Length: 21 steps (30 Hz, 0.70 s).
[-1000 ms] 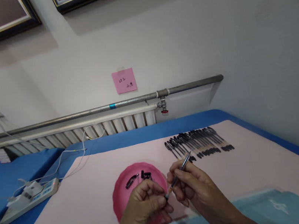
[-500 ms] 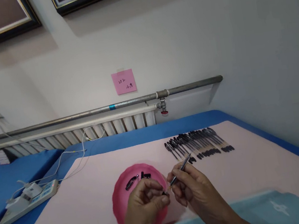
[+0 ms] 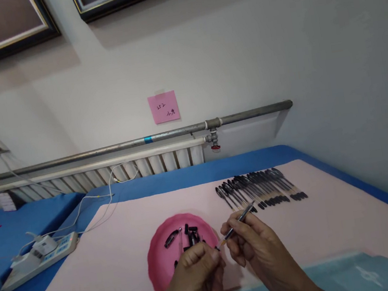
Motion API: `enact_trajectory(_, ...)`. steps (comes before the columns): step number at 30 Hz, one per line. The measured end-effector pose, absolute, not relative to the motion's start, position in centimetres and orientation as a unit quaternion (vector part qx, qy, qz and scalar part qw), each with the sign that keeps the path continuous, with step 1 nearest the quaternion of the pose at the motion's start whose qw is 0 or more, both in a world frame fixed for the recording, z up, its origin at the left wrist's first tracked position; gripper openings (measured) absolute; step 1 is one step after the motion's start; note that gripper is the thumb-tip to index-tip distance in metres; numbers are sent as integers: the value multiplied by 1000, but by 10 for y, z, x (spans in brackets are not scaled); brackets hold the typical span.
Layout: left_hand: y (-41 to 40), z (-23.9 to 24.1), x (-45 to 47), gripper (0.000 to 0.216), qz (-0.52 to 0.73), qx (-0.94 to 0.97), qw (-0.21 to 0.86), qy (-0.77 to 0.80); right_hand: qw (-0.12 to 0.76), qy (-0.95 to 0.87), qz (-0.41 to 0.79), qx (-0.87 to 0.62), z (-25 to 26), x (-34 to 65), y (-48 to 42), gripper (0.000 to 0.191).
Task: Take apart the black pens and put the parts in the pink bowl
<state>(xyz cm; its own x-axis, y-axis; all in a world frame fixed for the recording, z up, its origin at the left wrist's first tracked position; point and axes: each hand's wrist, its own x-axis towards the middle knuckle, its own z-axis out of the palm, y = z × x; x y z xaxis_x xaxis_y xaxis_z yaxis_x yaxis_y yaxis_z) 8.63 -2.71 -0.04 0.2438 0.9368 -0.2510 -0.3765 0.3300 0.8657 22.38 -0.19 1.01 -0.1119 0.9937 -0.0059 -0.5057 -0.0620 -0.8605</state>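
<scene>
A slim pen (image 3: pixel 235 224) slants between my hands, its upper end pointing up and to the right. My right hand (image 3: pixel 264 249) grips it by the barrel between thumb and fingers. At the pen's lower end, my left hand (image 3: pixel 193 272) pinches a small dark piece (image 3: pixel 217 248), mostly hidden by the thumb and fingertips. Below and behind the left hand stands a pink scalloped bowl (image 3: pixel 152 261). Inside it lie a black pen cap (image 3: pixel 172 238) and several small black pen parts (image 3: pixel 193 235), some covered by my hand.
A row of black-capped pens (image 3: pixel 259 189) lies on the pink table cover (image 3: pixel 106 270). Light blue cloth (image 3: pixel 337 275) lies along the near edge. On the left is a power strip (image 3: pixel 47 262) with plugs and white cables. A radiator (image 3: pixel 167 161) and pipe (image 3: pixel 117 148) run behind.
My left hand has turned and shifted slightly, closing over the small piece at the pen's end. More black parts in the bowl now show. The right hand still holds the pen.
</scene>
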Motion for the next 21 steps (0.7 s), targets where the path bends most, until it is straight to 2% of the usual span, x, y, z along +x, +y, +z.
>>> enact_trajectory(4,-24,-3,84,35,494,387,654,422,580,-350,655,-334,10,223,-1,27)
enact_trajectory(7,-25,-1,83,36,447,395,695,401,583,-348,652,-336,11,223,-2,26)
enact_trajectory(11,-28,2,88,49,426,312,738,421,574,-365,650,-339,11,222,-3,28)
enact_trajectory(21,-24,-5,90,40,492,360,668,427,578,-365,644,-343,5,222,0,27)
